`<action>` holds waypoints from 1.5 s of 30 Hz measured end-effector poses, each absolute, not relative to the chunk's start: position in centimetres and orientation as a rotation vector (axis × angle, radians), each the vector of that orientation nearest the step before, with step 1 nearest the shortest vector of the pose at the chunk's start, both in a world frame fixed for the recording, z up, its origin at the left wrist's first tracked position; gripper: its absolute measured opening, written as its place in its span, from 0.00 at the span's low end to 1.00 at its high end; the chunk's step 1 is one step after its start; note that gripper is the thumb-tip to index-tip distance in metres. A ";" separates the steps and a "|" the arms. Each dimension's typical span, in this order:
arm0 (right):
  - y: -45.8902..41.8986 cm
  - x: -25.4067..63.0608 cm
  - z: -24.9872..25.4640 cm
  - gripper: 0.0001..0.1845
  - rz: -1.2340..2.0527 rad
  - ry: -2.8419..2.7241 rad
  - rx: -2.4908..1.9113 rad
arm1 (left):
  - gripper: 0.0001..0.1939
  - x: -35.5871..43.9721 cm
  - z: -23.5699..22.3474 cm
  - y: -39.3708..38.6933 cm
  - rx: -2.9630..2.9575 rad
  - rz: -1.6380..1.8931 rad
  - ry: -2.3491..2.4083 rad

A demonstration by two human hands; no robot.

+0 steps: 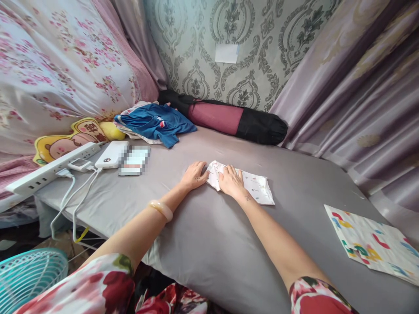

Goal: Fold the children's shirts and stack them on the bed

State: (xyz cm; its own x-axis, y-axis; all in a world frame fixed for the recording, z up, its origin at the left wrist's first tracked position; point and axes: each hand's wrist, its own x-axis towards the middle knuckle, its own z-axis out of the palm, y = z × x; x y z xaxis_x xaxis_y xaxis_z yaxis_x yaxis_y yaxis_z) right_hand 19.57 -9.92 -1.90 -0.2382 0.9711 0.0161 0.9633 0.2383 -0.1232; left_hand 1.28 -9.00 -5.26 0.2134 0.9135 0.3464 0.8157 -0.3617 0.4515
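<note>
Though wrinkly — flat, oblong printed cloth (257, 186) beneath right-hand fingers (232, 170).

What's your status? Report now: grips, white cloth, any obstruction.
Right grip flat on white cloth, left grip at its left edge. Cloth lying on grey sheet. No obstruction seen; colourful fabric apart, to the right.

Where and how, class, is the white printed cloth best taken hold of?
Probably pinch the white printed cloth at its right end, coming from the right: that flattish end lies uncovered, while the right hand covers part further left and the left hand rests at the opposite end.
</note>
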 end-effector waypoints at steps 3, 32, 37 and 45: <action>-9.7 18.5 -1.9 0.31 0.119 -2.384 -1.849 | 0.16 1.3 -5.3 -9.0 2.311 0.875 1.662; -9.3 14.6 -2.7 0.33 0.252 -2.356 -1.772 | 0.21 1.5 -5.1 -8.9 2.235 0.918 1.718; -9.6 16.7 -1.6 0.31 0.202 -2.355 -1.783 | 0.23 1.7 -4.6 -9.6 2.389 0.825 1.650; -10.4 20.4 -2.5 0.30 0.102 -2.393 -1.815 | 0.26 2.1 -4.4 -10.2 2.699 0.529 1.401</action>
